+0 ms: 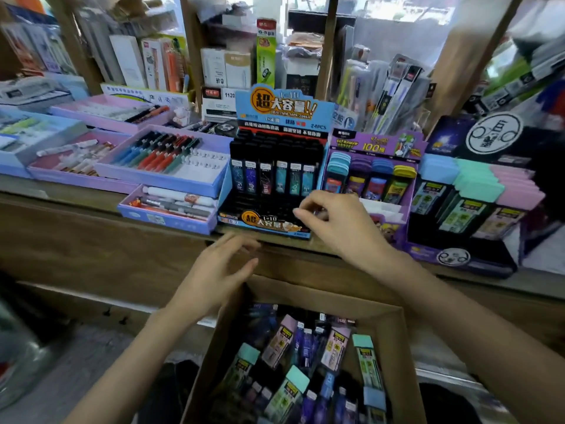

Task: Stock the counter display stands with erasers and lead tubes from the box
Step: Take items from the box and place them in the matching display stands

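Cardboard box (305,290) bottom centre, full of lead tubes (305,347) | left hand (214,270) loose and empty above its rim | right hand (339,221) curled at black stand (275,154) front row, grasp unclear | risk: knuckles may topple racked tubes or shove the stand.

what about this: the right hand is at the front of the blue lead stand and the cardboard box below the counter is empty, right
Not quite. The head view shows the cardboard box holding many lead tubes, so it is not empty. The right hand is indeed at the front of the blue lead stand.
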{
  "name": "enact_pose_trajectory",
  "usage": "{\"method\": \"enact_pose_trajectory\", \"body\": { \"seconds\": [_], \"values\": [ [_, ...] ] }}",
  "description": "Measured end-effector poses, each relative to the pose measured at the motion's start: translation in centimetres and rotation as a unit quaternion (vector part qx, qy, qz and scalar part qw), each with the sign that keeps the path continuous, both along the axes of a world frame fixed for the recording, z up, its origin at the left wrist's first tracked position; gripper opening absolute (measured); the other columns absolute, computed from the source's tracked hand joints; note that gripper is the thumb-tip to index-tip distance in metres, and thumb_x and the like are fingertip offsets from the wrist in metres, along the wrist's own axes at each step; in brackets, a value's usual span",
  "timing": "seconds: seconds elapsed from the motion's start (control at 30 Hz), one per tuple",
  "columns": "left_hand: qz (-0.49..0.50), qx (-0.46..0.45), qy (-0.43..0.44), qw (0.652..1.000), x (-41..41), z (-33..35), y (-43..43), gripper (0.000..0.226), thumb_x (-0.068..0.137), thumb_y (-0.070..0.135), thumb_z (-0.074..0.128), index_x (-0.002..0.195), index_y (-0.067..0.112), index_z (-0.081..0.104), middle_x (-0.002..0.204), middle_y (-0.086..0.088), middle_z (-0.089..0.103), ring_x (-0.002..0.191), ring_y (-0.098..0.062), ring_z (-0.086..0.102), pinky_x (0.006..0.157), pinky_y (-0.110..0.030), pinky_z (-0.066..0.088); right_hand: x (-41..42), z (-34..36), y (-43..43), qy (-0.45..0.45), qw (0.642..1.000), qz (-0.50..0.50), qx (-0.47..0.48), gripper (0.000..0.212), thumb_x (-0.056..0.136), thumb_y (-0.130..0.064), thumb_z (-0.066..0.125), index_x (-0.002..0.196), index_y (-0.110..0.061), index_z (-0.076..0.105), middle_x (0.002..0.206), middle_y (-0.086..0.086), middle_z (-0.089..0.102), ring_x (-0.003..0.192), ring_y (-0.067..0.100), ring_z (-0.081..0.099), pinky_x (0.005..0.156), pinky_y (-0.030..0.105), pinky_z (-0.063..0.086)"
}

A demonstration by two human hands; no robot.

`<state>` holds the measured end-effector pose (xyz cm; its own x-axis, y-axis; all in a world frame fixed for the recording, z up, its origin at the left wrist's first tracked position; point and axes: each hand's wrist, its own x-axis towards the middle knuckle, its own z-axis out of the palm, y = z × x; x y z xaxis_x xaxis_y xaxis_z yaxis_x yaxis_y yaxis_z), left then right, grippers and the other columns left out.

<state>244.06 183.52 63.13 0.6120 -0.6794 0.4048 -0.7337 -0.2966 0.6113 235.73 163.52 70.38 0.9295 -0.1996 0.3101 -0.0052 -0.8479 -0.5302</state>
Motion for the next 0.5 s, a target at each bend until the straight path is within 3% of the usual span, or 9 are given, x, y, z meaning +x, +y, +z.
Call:
{"method": "enact_pose_trajectory", "body": {
  "seconds": [0.1,0.23,0.37,0.43,0.5],
  "values": [
    [-0.021,0.030,0.057,0.998,-1.7,-3.9,-0.4,0.019,0.083,0.007,0.068,0.100,0.015,0.064,0.093,0.016,0.054,0.086,0.002,0.055,0.075,-0.010,0.040,-3.9,-3.7,-0.8,0.040,0.999,-0.019,0.009,0.023,0.091,-0.037,0.055,0.087,-0.018,0.066,0.074,-0.005,0.065,0.067,0.008,0.058,0.062,0.029,0.047],
    [-0.004,0.115,0.158,0.981,-3.2,-10.9,-1.3,0.019,0.086,0.010,0.065,0.105,0.012,0.062,0.104,-0.001,0.055,0.098,-0.015,0.059,0.088,-0.027,0.047,-7.7,-11.3,-2.1,0.191,0.980,-0.058,-0.006,0.019,0.092,-0.039,0.053,0.085,-0.025,0.064,0.077,-0.007,0.067,0.066,0.005,0.061,0.059,0.023,0.050],
    [0.057,0.194,0.241,0.949,-4.5,-17.1,-2.1,0.026,0.090,0.014,0.061,0.116,0.010,0.057,0.117,-0.006,0.049,0.104,-0.016,0.053,0.089,-0.022,0.043,-10.0,-19.7,-4.0,0.316,0.938,-0.138,0.022,0.024,0.094,-0.035,0.052,0.087,-0.016,0.065,0.077,-0.003,0.066,0.065,0.012,0.061,0.058,0.028,0.046],
    [0.059,0.202,0.268,0.940,-5.0,-19.2,-2.6,0.031,0.090,0.014,0.061,0.119,0.007,0.055,0.120,-0.008,0.048,0.104,-0.015,0.051,0.089,-0.017,0.040,-10.8,-23.2,-4.4,0.347,0.917,-0.179,0.076,0.030,0.094,-0.035,0.052,0.077,-0.012,0.061,0.070,0.000,0.062,0.067,0.018,0.060,0.058,0.028,0.040],
    [0.056,0.207,0.281,0.935,-5.5,-20.8,-3.3,0.033,0.089,0.017,0.063,0.119,0.007,0.055,0.119,-0.007,0.049,0.107,-0.019,0.053,0.091,-0.021,0.041,-11.3,-26.0,-4.3,0.346,0.898,-0.230,0.143,0.035,0.093,-0.036,0.054,0.065,-0.014,0.053,0.063,0.000,0.055,0.065,0.018,0.057,0.057,0.027,0.035]
  ]
}}
